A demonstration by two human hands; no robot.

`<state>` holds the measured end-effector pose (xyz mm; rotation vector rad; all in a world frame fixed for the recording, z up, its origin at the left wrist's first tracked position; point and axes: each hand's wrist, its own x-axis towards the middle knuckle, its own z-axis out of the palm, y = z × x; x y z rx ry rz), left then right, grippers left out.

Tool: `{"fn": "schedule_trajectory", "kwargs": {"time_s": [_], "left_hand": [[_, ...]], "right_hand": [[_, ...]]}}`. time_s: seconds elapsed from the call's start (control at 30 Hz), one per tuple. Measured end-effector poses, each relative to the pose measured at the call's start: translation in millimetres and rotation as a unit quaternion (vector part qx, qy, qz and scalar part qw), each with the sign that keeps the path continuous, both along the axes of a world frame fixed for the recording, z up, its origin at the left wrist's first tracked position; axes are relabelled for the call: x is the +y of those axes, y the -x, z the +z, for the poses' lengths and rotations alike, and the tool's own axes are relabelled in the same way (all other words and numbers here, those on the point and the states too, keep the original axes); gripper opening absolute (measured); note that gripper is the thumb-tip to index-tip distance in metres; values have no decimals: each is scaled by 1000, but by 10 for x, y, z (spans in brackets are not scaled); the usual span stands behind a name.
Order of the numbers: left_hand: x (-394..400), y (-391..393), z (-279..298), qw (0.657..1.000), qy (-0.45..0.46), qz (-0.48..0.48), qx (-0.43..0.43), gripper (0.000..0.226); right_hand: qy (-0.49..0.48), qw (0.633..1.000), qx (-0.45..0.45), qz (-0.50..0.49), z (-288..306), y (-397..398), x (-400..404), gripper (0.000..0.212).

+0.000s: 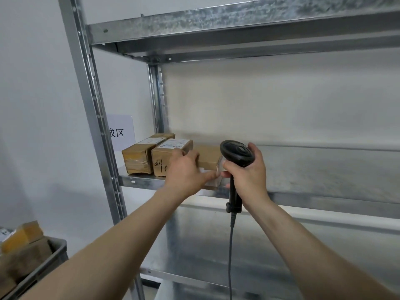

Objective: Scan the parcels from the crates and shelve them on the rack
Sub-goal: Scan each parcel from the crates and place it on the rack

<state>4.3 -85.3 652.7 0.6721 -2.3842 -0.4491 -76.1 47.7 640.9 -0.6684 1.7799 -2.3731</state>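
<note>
At the left end of the middle shelf [324, 167] of a grey metal rack [93, 100], three cardboard parcels sit side by side. Farthest left, a parcel [136, 158] wrapped in clear tape, just beside it a second parcel [164, 155] with a white label on top and black pen marks on its front face, and next along a third parcel [207, 158], partly hidden by the hands. Left hand [186, 172] is on that third one, fingers curled over its top near the second parcel and thumb running along its lower front edge, gripping it as it rests at the shelf lip. Right hand [249, 172] is wrapped round the handle of a black scanner [237, 153], head up at parcel height, cable [231, 252] hanging straight down. Shelf surface to the right shows mottled galvanised steel, and another steel shelf [216, 22] runs overhead. White wall [39, 105] behind and to the left, with a white sign [121, 132] bearing black characters tucked behind the rack post. Down in the bottom left corner, a grey crate [54, 258] holds more brown parcels [21, 247] piled up.
</note>
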Motion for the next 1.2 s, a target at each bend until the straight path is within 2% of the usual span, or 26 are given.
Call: {"fn": "schedule_trajectory", "kwargs": {"time_s": [0.23,0.37,0.7,0.83,0.97,1.07,1.2], "left_hand": [[-132,7,32,987,149,43,-49,68],[-232,56,38,987,148,41,-53,68],[-352,202,8,981,178,40,-70,69],[-308,241,-4,970,227,42,-75,77],[-224,301,-4,959,267,45,-88,85],[-143,332,36,958,271,46,-77,91],[-49,373,91,956,272,49,-95,82]], "right_hand": [[-12,1000,0,3,-98,143,-204,93],[-16,1000,6,-8,-88,164,-336,106],[-10,1000,10,-4,-94,319,-460,102],[-2,1000,3,-3,-107,353,-457,104],[9,1000,-10,2,-123,397,-416,91],[5,1000,-5,-2,-118,394,-361,98],[-5,1000,-5,-7,-139,414,-287,93]]}}
